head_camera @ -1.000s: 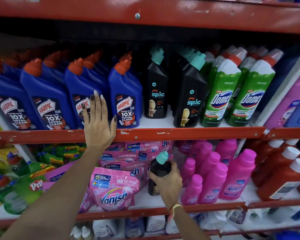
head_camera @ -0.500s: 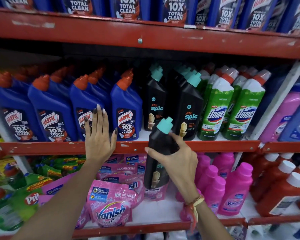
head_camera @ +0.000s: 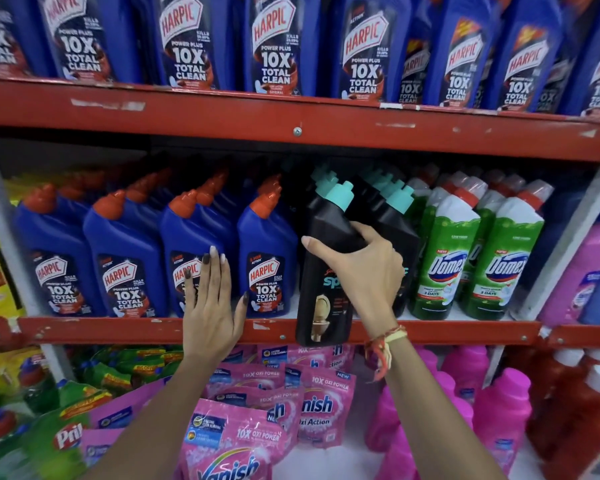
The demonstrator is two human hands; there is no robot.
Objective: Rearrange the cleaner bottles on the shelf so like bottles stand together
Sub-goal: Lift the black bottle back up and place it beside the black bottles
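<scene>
My right hand (head_camera: 362, 271) grips a black Spic bottle (head_camera: 323, 271) with a teal cap, held upright at the front edge of the middle shelf (head_camera: 118, 330). Its base hangs just below the red shelf rail. Directly behind and to its right stand other black Spic bottles (head_camera: 394, 220). My left hand (head_camera: 212, 306) lies flat, fingers together, against the rail and the front of a blue Harpic bottle (head_camera: 187, 251). A further blue Harpic bottle (head_camera: 267, 258) stands just left of the held bottle. Green Domex bottles (head_camera: 447, 258) stand to the right.
Large blue Harpic bottles (head_camera: 274, 43) fill the top shelf. Below, pink Vanish pouches (head_camera: 236, 441), pink bottles (head_camera: 499, 410), red bottles (head_camera: 589, 403) and green Pril packs (head_camera: 56, 434) crowd the lower shelf. A slanted white upright (head_camera: 568, 244) borders the Domex row.
My right hand has lifted the black Spic bottle from the lower shelf up to the middle shelf's front, by the other Spic bottles. My view has tilted upward. The left hand stays on the rail.
</scene>
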